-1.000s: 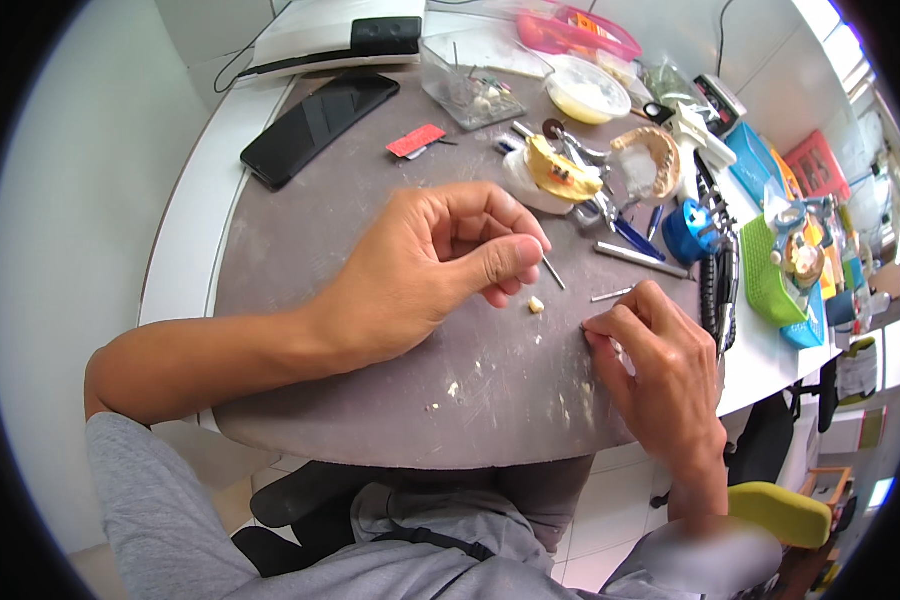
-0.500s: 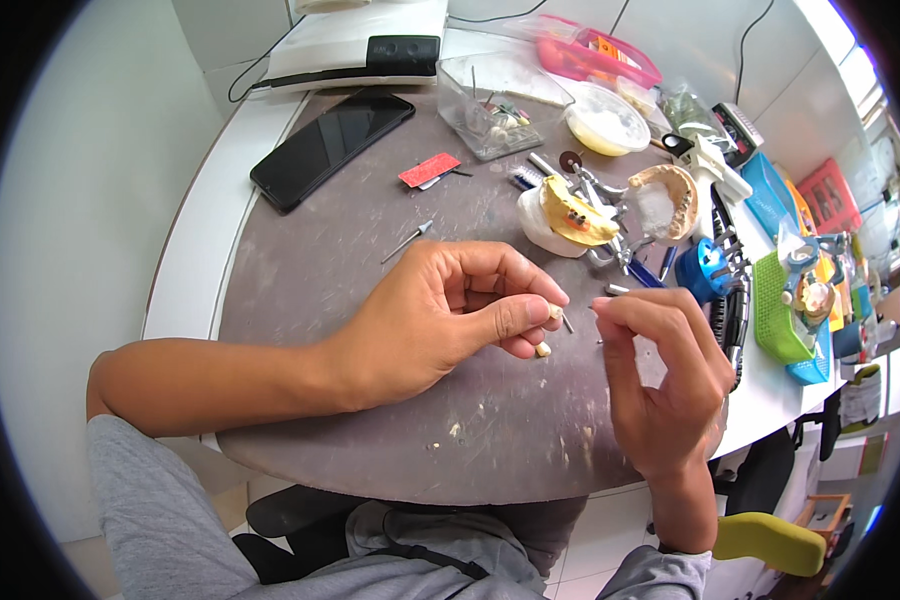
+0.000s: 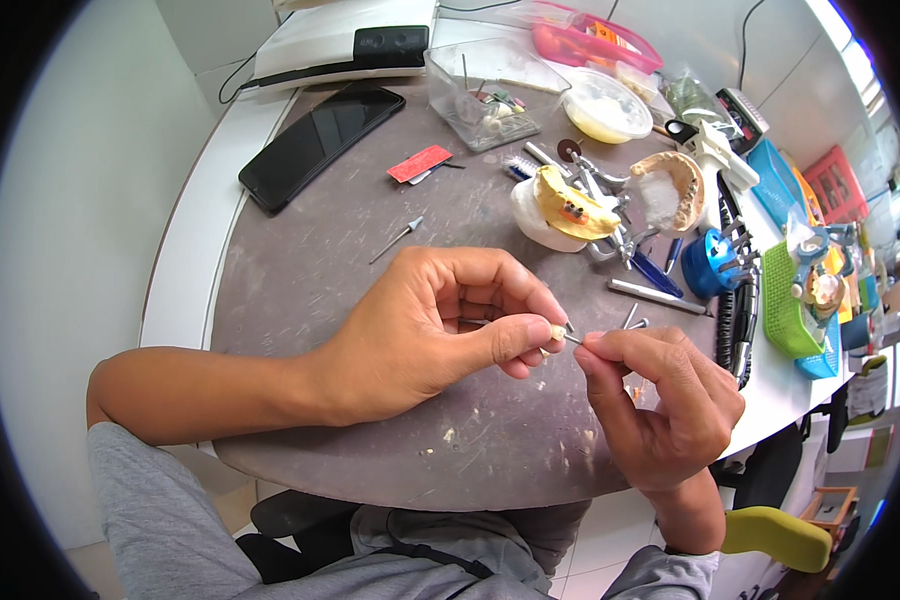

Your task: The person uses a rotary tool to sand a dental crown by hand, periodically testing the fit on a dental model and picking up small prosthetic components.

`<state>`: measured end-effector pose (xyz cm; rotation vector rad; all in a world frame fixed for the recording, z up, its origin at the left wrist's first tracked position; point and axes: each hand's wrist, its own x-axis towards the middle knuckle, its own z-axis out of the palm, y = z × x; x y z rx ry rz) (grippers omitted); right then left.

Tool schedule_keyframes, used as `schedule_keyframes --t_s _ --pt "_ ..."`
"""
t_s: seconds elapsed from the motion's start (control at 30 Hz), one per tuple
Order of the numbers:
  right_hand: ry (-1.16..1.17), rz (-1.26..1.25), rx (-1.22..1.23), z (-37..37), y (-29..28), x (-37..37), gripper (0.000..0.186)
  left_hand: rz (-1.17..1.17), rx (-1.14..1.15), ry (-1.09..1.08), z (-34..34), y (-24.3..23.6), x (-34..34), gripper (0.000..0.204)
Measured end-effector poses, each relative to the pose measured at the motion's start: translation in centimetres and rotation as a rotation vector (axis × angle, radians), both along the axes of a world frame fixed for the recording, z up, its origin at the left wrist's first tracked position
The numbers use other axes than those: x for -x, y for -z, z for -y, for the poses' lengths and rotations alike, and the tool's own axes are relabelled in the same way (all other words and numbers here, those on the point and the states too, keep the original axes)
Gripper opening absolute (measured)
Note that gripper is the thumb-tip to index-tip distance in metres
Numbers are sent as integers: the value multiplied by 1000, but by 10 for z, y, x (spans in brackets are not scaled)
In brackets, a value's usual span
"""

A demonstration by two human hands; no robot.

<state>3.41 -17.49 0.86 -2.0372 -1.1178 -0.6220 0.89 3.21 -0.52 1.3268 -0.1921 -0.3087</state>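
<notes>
My left hand (image 3: 460, 335) is closed, pinching a small cream-coloured tooth-shaped piece (image 3: 557, 332) between thumb and forefinger. A thin metal pin (image 3: 572, 340) runs from that piece to my right hand (image 3: 665, 395), whose thumb and forefinger are closed on its end. How the pin meets the piece is too small to make out. Beyond my hands stands a metal articulator (image 3: 618, 240) with a yellow dental model (image 3: 577, 208) on a white base and a tan dental cast (image 3: 682, 185). A slim metal instrument (image 3: 660, 296) lies just past my right hand.
A pointed bur (image 3: 398, 240) and a red piece (image 3: 420, 163) lie left of the articulator, near a black phone (image 3: 320, 148). Farther back are a clear box (image 3: 480, 110) and a round tub (image 3: 607, 110). A blue bur holder (image 3: 710, 264) and green basket (image 3: 785, 300) stand right.
My right hand has moved left and slightly down, and its fingertips have closed on the pin beside the tooth-shaped piece. My left hand has hardly moved. The slim instrument shows more fully.
</notes>
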Motion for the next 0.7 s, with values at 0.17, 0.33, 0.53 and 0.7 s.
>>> schedule_keyframes --t_s 0.17,0.33,0.53,0.7 --pt "-4 23 20 -1 2 0 19 9 0 -3 1 1 0 13" --pt "-7 38 11 -3 3 -1 19 14 -2 1 0 2 1 13" --pt "20 15 55 -2 3 0 17 22 -23 -22 1 2 2 13" --pt "27 -9 64 -4 5 -1 16 106 -72 -50 3 1 5 12"
